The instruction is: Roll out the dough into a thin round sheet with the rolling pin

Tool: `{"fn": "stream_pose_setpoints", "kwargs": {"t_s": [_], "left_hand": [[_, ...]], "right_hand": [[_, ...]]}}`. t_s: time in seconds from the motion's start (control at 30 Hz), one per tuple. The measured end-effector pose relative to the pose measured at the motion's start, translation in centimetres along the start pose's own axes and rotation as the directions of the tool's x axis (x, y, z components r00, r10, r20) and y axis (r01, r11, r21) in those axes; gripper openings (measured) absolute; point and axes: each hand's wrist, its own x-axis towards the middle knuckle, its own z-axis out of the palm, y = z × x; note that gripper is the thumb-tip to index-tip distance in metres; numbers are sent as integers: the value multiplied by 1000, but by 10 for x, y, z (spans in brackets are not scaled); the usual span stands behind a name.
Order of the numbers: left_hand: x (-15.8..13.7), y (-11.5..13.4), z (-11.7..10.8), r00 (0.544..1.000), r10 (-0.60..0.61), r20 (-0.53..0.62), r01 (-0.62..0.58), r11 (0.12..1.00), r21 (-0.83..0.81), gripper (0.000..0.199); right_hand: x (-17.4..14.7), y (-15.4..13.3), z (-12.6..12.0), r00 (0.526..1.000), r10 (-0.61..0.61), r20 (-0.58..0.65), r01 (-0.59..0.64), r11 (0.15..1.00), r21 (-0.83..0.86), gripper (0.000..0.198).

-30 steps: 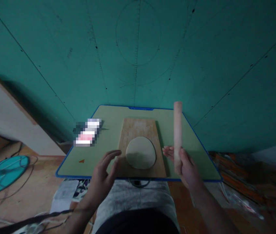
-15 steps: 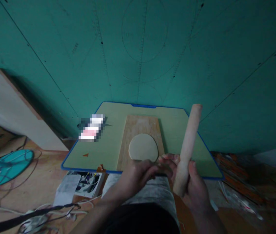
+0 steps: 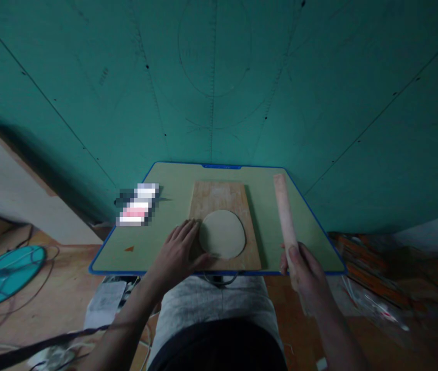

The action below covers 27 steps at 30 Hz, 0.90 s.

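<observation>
Clasping the rolling pin (image 3: 285,214) by its near end: right hand (image 3: 306,268), fingers wrapped round it, off the board's right side. Pin's long axis points away from the person, far end leaning slightly left. Dough (image 3: 222,234), a flat round, lies on the near half of the wooden board (image 3: 219,196), on the table (image 3: 168,206): left of the right hand, just right of the left hand (image 3: 178,250), clearly the nearer. Left hand grips nothing, thumb spread from fingers; cannot tell whether it touches the dough's edge.
</observation>
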Motion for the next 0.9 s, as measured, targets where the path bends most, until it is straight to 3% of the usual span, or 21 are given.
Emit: {"fn": "stream_pose_setpoints", "kwargs": {"t_s": [0.1, 0.2, 0.3, 0.47, 0.67, 0.8, 0.9], "left_hand": [[-2, 1, 10, 1000, -2, 26, 1, 999, 46, 80], [-3, -4, 4, 999, -3, 53, 1, 1000, 25, 72], [3, -12, -10, 997, -14, 80, 17, 999, -43, 69], [12, -19, -29, 992, -17, 127, 48, 967, -250, 85], [16, -11, -29, 971, -190, 142, 236, 707, -666, 80], [46, -6, -27, 912, -345, 221, 388, 553, -737, 66], [77, -2, -23, 887, -351, 301, 437, 424, -793, 67]], "right_hand": [[-1, 4, -2, 1000, -14, -6, 14, 999, -44, 56], [2, 9, -6, 1000, -7, -5, 7, 998, -55, 55], [10, 16, -8, 999, 31, 9, -30, 998, -59, 56], [30, 20, -6, 987, 98, 130, -98, 995, -6, 46], [48, 14, 10, 968, 67, 240, -125, 963, 237, 37], [61, 3, 27, 948, 99, 301, -179, 951, 254, 41], [75, -10, 40, 918, 123, 377, -223, 946, 236, 41]]}}
